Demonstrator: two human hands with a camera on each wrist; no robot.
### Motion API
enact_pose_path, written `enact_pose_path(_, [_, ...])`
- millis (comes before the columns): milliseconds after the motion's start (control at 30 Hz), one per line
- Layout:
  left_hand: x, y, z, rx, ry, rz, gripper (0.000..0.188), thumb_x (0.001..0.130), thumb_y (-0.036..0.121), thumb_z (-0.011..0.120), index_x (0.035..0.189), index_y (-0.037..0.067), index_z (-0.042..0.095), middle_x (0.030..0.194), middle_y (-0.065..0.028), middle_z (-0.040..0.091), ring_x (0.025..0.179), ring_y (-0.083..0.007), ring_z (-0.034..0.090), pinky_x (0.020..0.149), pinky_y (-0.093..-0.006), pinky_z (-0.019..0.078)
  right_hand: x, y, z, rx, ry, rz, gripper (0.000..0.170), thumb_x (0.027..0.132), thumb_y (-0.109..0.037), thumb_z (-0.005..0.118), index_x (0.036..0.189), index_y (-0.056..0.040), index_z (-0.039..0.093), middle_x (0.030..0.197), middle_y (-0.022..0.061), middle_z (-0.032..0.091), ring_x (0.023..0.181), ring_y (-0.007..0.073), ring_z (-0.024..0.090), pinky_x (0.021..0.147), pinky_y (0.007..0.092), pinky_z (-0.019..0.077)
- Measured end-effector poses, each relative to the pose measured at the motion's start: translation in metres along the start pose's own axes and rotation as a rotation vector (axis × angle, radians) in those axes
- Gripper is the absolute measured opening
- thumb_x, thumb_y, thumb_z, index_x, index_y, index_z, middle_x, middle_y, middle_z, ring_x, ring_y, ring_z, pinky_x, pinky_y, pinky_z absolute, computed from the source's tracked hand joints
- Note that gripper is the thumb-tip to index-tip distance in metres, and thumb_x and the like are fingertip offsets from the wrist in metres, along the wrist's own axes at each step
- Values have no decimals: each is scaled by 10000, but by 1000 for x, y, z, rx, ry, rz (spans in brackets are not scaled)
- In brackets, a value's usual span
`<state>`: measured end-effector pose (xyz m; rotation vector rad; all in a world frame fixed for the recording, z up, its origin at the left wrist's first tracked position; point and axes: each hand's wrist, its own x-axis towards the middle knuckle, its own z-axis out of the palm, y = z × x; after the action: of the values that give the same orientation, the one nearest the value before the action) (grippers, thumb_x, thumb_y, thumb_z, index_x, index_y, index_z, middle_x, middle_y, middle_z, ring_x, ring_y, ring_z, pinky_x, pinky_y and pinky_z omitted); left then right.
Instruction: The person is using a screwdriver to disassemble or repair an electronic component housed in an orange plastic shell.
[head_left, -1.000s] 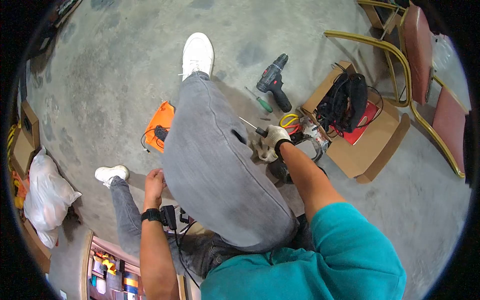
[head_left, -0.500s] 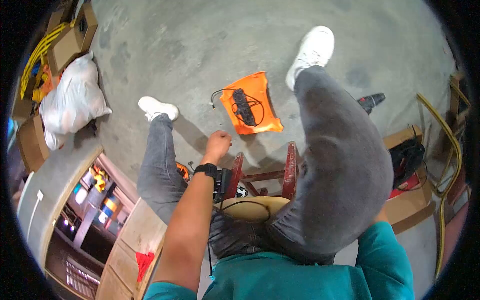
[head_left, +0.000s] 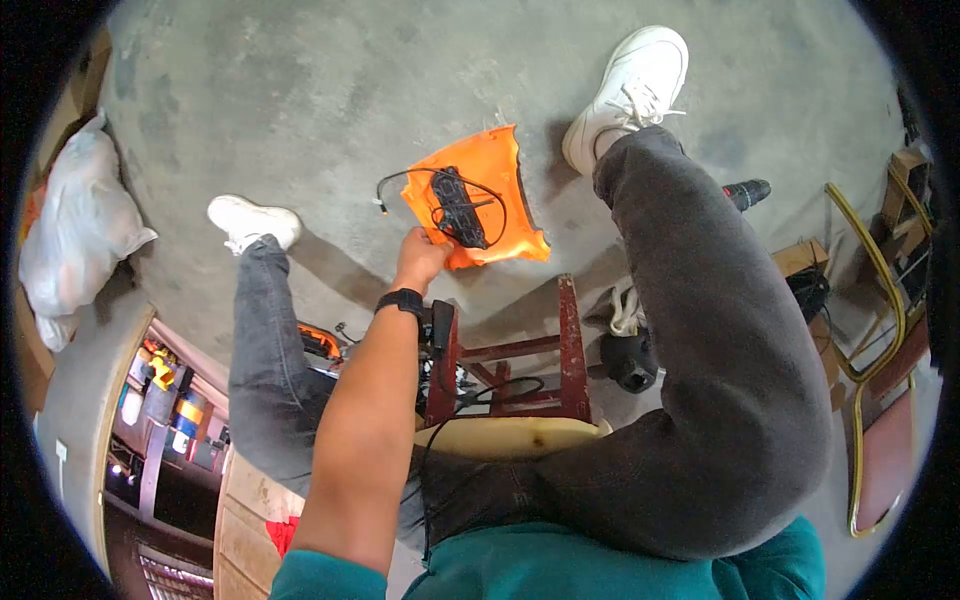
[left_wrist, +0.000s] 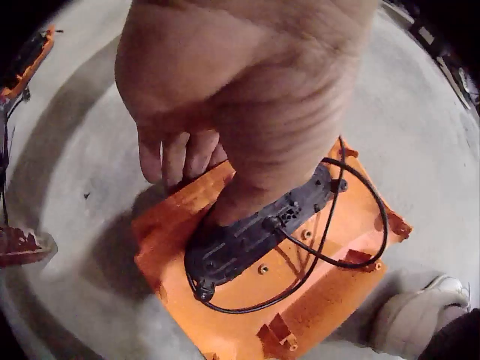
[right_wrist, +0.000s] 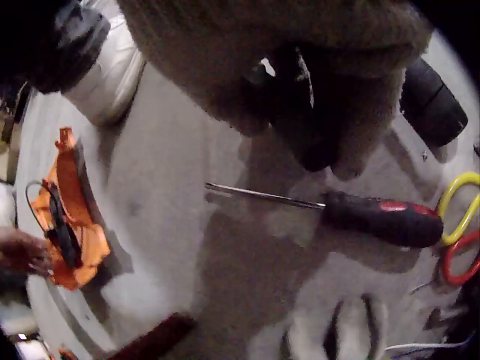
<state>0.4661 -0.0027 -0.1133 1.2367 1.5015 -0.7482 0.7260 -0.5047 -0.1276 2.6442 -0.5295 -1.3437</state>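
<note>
In the head view my bare left hand pinches the near edge of an orange plastic panel above the floor. A long black part with a thin looped cable lies on the panel. The left wrist view shows the thumb against this black part, the fingers beyond the panel's edge. My gloved right hand appears in the right wrist view over the floor; I cannot tell whether the dark shape between its fingers is held. Below it lies a screwdriver with a black and red handle.
Yellow-and-red-handled scissors lie beside the screwdriver. A red wooden stool frame stands between the legs. A power drill's tip shows past the right knee. To the left is a white plastic bag; a gold-framed chair is at right.
The view has swung left from the right-side tools to the orange panel. My left hand has reached forward and taken hold of the panel's edge. My right hand has left the head view.
</note>
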Motion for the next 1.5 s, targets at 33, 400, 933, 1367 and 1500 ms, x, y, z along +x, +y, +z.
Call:
enact_pose_path(33, [11,-12,6,-48,19,-7,327,838,79,724,1110,-65,612,997,-113,718,884,-208,676,805,-317,516,-3,5,-4,13,4,-4,442,858,-421,703,1104,-68,601,1107,115,650,1042,268,656,880,413,553])
enact_pose_path(400, [20,-21,-23,-279,-322,77,266,848,84,662,1103,12,666,970,-54,712,833,-152,665,712,-313,520,-53,52,-77,264,122,-36,437,875,-416,685,1114,-60,599,1101,113,650,1018,254,659,871,400,549])
enact_pose_path(933, [-147,17,-94,-387,-85,475,458,759,43,613,1200,-77,586,1092,-158,679,997,-248,642,900,-352,488,-231,-5,-225,493,353,-570,263,897,-243,561,930,6,640,742,46,592,703,171,547,674,335,449])
enact_pose_path(1367, [-274,-58,-101,-1091,-181,785,365,769,-63,530,1119,-29,627,1032,-72,696,868,-193,690,775,-322,567,-484,-156,-186,500,6,-1474,342,926,-201,584,1151,52,630,854,48,607,690,95,584,616,259,477])
enact_pose_path(1500, [-269,-76,-95,-1007,-44,875,333,782,-48,558,1105,-16,632,1008,-56,700,840,-180,688,724,-317,560,-498,-159,-144,287,-217,-1492,382,937,-219,588,1204,52,619,821,56,613,638,97,586,595,266,496])
